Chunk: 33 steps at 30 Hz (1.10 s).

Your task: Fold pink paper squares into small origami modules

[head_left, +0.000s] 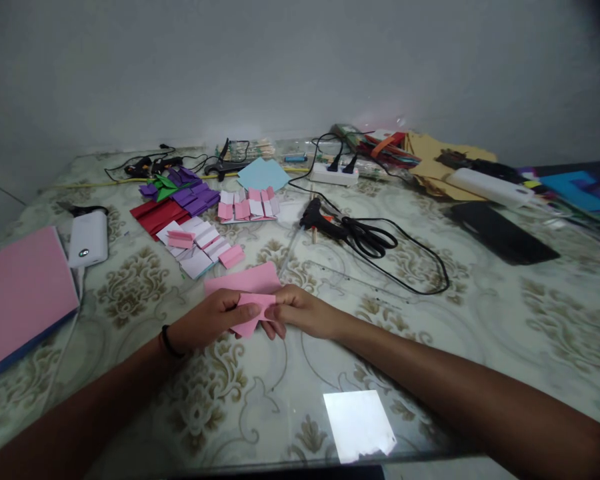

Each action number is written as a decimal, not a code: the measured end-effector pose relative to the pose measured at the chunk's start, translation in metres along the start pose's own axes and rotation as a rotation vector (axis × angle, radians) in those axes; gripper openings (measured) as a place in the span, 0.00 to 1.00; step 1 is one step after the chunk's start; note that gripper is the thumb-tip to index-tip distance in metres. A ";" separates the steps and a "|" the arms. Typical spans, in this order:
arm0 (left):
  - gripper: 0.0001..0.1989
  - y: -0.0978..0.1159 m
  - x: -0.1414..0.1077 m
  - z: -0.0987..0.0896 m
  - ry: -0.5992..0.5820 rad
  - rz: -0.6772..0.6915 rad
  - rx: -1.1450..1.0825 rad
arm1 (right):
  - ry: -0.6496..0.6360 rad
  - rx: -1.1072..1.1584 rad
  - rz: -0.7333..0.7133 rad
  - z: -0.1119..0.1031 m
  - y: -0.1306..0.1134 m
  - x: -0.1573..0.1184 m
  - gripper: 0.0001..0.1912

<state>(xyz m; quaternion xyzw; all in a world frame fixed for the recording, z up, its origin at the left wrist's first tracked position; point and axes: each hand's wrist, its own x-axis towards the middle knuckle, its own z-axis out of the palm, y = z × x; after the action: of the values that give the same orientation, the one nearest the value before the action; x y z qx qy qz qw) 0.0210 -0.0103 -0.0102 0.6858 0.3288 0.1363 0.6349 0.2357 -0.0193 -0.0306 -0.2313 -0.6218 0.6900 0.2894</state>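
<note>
I am monitoring left hand (226,313) and right hand (295,311) pinching pink paper (247,326), apparently folding; the next move is calling for firm creasing.

Found no legible text, brand or number. Caught a small lit display (83,253) on the white power bank (91,230), low on the top face, dark with a pale-green glow; could not make out any digits. Noticed dark specks along a clear ruler-like strip (350,280) near the middle of the table (480,333); could not tell whether scale marks or numbers. Checked the white power strip (330,175) at the back too; read nothing there at this size and blur.
</note>
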 end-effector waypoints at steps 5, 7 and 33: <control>0.26 -0.003 0.000 0.001 0.052 -0.030 0.029 | 0.059 -0.036 0.049 0.003 0.000 0.000 0.16; 0.25 -0.001 -0.001 0.002 0.048 -0.036 0.047 | 0.064 -0.066 0.039 0.004 0.000 0.000 0.15; 0.15 0.011 0.000 0.007 -0.025 0.080 0.131 | 0.126 -0.039 0.030 0.006 0.003 0.002 0.10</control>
<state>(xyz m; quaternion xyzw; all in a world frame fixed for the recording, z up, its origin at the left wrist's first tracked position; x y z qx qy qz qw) 0.0279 -0.0154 -0.0001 0.7402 0.3014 0.1311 0.5866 0.2300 -0.0225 -0.0328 -0.2893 -0.6122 0.6661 0.3128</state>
